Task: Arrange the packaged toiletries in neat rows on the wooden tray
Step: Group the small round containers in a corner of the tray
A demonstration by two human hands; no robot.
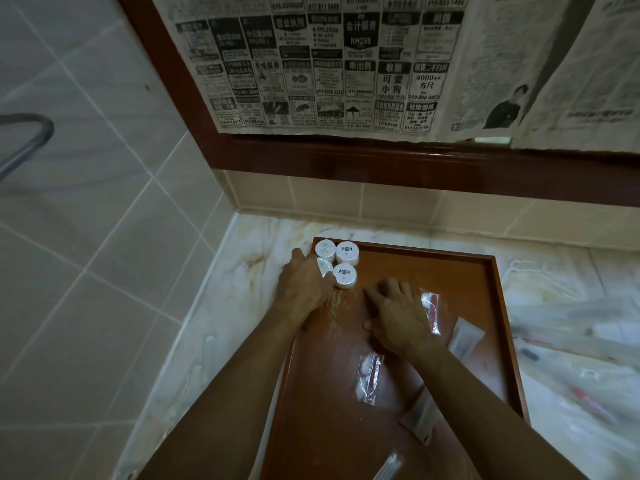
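A wooden tray [450, 271] lies on the marble counter. Several round white soap packs [347, 252] cluster in its far left corner. My left hand [304, 289] rests against the near left pack, fingers touching its side. My right hand [398, 317] lies flat on the tray's middle, fingers spread and holding nothing. Clear sachets with red and white items [431, 310] [369, 374] lie beside and below that hand. Pale flat packets [464, 337] [417, 420] sit by my right forearm, and a thin packet [388, 467] lies at the tray's near end.
Newspaper [346, 64] covers a mirror in a dark wooden frame [381, 161] above the counter. More clear packets [571, 327] lie blurred on the marble counter [242, 289] right of the tray. A tiled wall and a metal rail [31, 136] stand to the left.
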